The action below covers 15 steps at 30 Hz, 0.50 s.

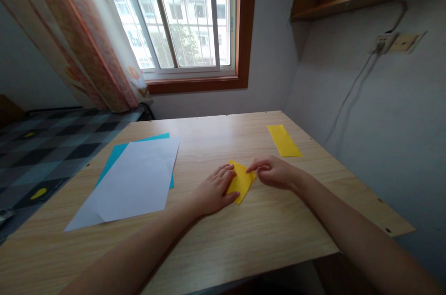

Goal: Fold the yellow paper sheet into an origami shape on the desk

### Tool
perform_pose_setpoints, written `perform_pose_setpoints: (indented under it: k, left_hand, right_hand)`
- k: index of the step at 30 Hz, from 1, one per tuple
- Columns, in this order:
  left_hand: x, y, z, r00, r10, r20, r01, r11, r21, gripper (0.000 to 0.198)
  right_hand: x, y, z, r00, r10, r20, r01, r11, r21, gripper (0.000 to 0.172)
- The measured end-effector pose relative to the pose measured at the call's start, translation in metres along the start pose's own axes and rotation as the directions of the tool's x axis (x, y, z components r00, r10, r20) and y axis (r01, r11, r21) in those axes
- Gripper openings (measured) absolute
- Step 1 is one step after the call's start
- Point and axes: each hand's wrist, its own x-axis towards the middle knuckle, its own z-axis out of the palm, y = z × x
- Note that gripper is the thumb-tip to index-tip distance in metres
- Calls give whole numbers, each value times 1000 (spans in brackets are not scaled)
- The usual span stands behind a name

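A folded yellow paper [241, 182] lies on the wooden table [223, 230] near its middle. My left hand [216, 191] rests flat on the paper's left part, fingers stretched out and pressing it down. My right hand [272, 171] is curled, with its fingertips pinched on the paper's upper right edge. A second yellow paper strip [284, 140] lies flat farther back on the right, apart from both hands.
A white sheet [134, 182] lies over a teal sheet [116, 155] on the table's left. Behind stand a window [181, 16] and a curtain [76, 39]. A checked bed cover [45, 151] is at left, a wall socket [400, 43] at right.
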Motion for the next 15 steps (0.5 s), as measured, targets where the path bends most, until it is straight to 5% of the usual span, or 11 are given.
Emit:
perform_pose_setpoints:
  k: [6, 15]
  left_hand:
    - [-1, 3, -8, 1000, 11, 23, -10, 999, -41, 51]
    - [-3, 10, -3, 995, 85, 55, -81, 994, -69, 63]
  right_hand:
    - [1, 6, -1, 999, 35, 10, -35, 999, 17, 22]
    - [3, 3, -9, 999, 21, 42, -18, 997, -77, 16]
